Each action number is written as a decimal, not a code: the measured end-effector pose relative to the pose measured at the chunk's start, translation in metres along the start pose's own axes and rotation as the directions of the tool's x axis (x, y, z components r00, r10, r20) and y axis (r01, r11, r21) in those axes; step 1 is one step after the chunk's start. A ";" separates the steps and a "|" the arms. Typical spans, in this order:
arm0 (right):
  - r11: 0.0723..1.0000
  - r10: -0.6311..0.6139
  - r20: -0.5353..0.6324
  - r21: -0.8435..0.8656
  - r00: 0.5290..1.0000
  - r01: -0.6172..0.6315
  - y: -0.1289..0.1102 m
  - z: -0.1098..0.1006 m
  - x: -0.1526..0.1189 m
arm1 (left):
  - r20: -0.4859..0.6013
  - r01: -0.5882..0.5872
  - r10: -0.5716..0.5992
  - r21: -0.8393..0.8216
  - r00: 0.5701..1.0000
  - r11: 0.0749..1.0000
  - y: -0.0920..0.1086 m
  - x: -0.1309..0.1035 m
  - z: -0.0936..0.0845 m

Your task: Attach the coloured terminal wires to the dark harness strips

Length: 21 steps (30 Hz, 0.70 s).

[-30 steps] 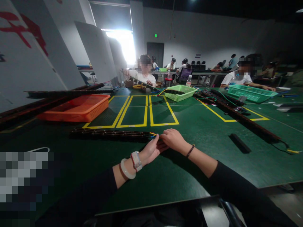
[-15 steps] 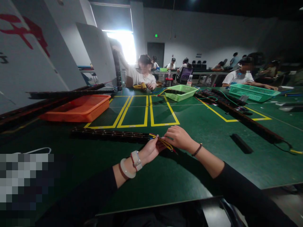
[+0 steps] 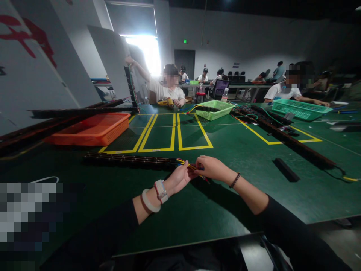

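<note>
The wires point(image 3: 191, 166) at the right end of the long black strip point(image 3: 132, 159), laid on the near part of the counter point(image 3: 239, 158), are pinched between the fingers of the left hand point(image 3: 179, 178) and the right hand point(image 3: 212, 167).

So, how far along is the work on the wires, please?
The wires come out of the strip, so that end looks done. The left hand holds them, and the right hand pinches them further along. A ring tip sticks out free, so the loose ends seem still to do.
</note>
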State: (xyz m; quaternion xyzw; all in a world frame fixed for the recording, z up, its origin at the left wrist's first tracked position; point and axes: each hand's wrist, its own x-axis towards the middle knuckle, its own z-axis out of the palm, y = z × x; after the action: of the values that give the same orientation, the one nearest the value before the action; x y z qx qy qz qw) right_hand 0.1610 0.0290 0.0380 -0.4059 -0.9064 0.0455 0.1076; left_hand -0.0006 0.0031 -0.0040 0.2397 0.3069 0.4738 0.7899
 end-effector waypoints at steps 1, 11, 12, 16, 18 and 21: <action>0.999 0.014 -0.001 0.033 1.000 -0.014 0.001 0.001 0.000 | -0.003 0.000 0.000 0.007 1.000 1.000 0.000 0.000 -0.001; 0.925 0.164 0.018 0.343 0.986 -0.160 0.014 0.002 0.008 | 0.018 0.011 -0.011 0.005 1.000 1.000 -0.002 -0.001 -0.004; 0.923 0.176 0.005 0.347 0.984 -0.167 0.016 0.002 0.008 | 0.019 0.011 -0.011 0.004 1.000 1.000 -0.002 -0.001 -0.004; 0.920 0.106 0.047 0.375 0.993 -0.116 0.019 0.002 0.008 | 0.022 0.009 -0.009 0.002 1.000 1.000 -0.002 -0.001 -0.004; 0.929 0.062 0.086 0.359 0.994 -0.089 0.019 0.003 0.007 | 0.021 0.011 -0.011 0.004 1.000 1.000 -0.002 -0.001 -0.004; 0.948 0.063 0.086 0.306 0.994 -0.086 0.019 0.003 0.007 | 0.022 0.014 -0.015 0.006 1.000 1.000 -0.002 -0.001 -0.005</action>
State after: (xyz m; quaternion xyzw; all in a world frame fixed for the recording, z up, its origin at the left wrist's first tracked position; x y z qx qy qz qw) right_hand 0.1688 0.0469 0.0328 -0.4160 -0.8755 0.2063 0.1340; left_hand -0.0032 0.0016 -0.0081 0.2447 0.3013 0.4646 0.7959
